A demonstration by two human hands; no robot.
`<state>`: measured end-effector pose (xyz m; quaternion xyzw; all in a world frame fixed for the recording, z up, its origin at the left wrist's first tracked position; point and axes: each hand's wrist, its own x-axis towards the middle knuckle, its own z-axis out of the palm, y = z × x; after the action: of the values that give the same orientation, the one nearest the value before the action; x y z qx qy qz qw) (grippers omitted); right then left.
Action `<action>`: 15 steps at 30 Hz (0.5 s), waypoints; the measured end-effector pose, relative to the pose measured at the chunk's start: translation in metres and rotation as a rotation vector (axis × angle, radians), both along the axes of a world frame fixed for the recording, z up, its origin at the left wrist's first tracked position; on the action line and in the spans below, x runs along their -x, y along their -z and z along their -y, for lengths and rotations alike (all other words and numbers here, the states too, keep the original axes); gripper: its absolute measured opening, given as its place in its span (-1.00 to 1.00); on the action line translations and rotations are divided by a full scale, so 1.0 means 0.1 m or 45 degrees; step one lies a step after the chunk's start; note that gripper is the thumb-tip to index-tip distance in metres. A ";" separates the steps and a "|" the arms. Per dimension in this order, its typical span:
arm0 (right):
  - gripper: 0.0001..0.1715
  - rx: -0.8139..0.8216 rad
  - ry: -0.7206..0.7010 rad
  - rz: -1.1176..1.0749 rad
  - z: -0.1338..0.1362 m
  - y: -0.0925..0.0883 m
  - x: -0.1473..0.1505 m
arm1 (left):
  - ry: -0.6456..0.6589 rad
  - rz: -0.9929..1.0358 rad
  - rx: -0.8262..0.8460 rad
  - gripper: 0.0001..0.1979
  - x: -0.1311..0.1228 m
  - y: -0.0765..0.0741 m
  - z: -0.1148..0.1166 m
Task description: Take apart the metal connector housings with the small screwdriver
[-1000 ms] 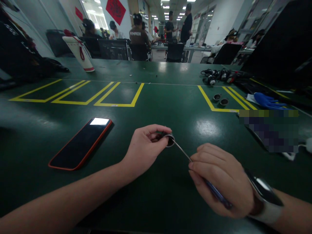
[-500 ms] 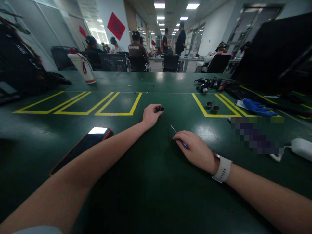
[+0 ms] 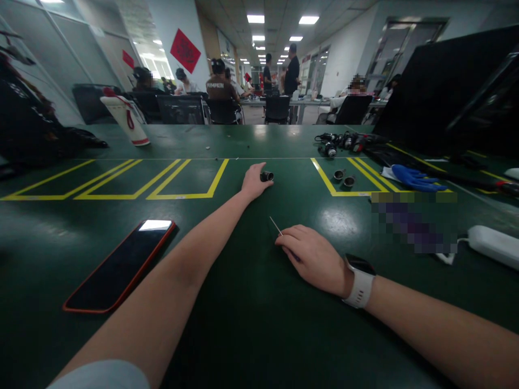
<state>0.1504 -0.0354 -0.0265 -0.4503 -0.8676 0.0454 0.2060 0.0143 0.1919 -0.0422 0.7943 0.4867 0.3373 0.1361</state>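
Note:
My left hand [image 3: 253, 182] is stretched far out over the green table [image 3: 259, 324], its fingers curled round a small black cylindrical part [image 3: 266, 176] that rests on or just above the surface. My right hand [image 3: 312, 259] lies nearer to me, palm down, closed on a thin screwdriver [image 3: 277, 228] whose metal tip points up and to the left. A white watch sits on my right wrist.
A phone in a red case [image 3: 119, 265] lies to the left. Yellow tape boxes mark the table; two small round parts [image 3: 344, 178] sit in the right box, with a blue glove [image 3: 413, 178], more black parts [image 3: 340, 141] and a white power strip [image 3: 492, 246]. People sit at far tables.
My left hand carried the black part away from the screwdriver tip and out to the table's middle. My right hand drew back and settled on the table with the screwdriver.

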 end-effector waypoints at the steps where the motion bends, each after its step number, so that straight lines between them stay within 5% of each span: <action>1: -0.74 0.004 0.006 -0.002 0.01 0.00 0.00 | -0.011 -0.011 -0.002 -0.27 0.00 0.00 0.01; 4: -0.74 0.003 0.013 -0.016 0.03 0.00 0.03 | -0.014 -0.053 0.008 -0.24 0.00 0.00 0.03; 8: -0.70 -0.024 0.090 -0.142 -0.11 -0.05 -0.05 | 0.021 -0.093 0.038 -0.49 -0.02 -0.02 0.02; 15: -0.72 -0.204 0.953 -0.092 -1.16 -0.29 -0.97 | 0.100 -0.041 0.096 -0.60 -0.48 -0.03 0.02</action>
<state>0.2478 0.0811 0.0021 -0.7165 -0.6362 -0.0851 0.2733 0.0625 0.1900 -0.0397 0.8124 0.4695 0.3004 0.1713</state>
